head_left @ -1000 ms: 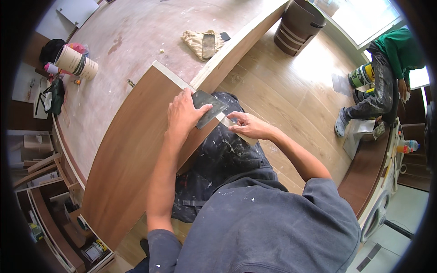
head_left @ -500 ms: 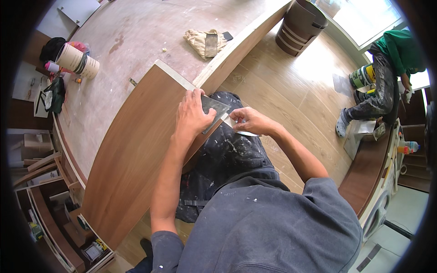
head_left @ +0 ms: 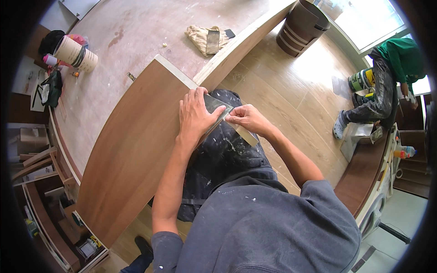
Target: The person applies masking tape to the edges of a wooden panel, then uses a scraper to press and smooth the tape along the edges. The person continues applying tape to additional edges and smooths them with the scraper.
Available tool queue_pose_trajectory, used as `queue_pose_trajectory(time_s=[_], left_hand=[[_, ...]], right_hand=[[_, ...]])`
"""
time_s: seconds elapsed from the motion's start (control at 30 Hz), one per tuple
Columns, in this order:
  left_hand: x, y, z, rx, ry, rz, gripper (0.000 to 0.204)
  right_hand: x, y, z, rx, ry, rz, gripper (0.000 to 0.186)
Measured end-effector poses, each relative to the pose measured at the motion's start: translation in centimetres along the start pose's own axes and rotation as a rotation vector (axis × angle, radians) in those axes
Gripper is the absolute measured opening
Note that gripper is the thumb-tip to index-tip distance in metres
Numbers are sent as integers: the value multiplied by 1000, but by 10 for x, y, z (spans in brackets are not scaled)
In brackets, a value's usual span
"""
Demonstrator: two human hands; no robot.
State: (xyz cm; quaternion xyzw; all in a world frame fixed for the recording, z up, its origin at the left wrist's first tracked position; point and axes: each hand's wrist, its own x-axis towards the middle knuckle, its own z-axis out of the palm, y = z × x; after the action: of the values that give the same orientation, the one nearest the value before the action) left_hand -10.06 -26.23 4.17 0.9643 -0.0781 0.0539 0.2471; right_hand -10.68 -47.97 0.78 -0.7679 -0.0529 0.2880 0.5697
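Note:
My left hand [head_left: 195, 113] lies at the near corner of a curved wood-veneered panel [head_left: 132, 136]. It holds a dark grey flat plate [head_left: 214, 104] against the panel's end, with the thumb stretched across the plate and the fingers close together. At the plate's right corner, my right hand [head_left: 248, 119] is closed in a pinch. A thin pale tan strip [head_left: 247, 135] extends below its fingers over my paint-spotted trousers. Exactly where the strip's upper end meets the plate is hidden by the fingertips.
A wooden beam [head_left: 243, 45] runs beyond the panel. A beige cloth [head_left: 196, 37] with a grey block [head_left: 212, 42] lies on the pinkish surface. A brown bin [head_left: 302, 29] stands on the plank floor. At right, a person in a green top [head_left: 399, 59] bends near paint buckets [head_left: 362, 79].
My right hand has moved slightly left to the plate's corner, its fingers closing tighter. The strip has turned, now showing its tan face. The person at right has shifted slightly.

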Motion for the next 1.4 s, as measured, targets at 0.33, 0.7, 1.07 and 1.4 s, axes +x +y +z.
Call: queue_pose_trajectory(time_s=[0.33, 0.7, 1.07, 1.4], left_hand=[[-2, -1, 0, -20, 25, -3, 66], [-4, 1, 1, -24, 45, -30, 65], [-5, 3, 3, -49, 86, -56, 63], [-5, 2, 3, -48, 92, -41, 61]], right_hand=[[-5, 0, 12, 80, 109, 36, 27], [-7, 3, 16, 109, 169, 52, 28], [-7, 9, 15, 127, 158, -7, 26], [-9, 4, 16, 142, 145, 25, 25]])
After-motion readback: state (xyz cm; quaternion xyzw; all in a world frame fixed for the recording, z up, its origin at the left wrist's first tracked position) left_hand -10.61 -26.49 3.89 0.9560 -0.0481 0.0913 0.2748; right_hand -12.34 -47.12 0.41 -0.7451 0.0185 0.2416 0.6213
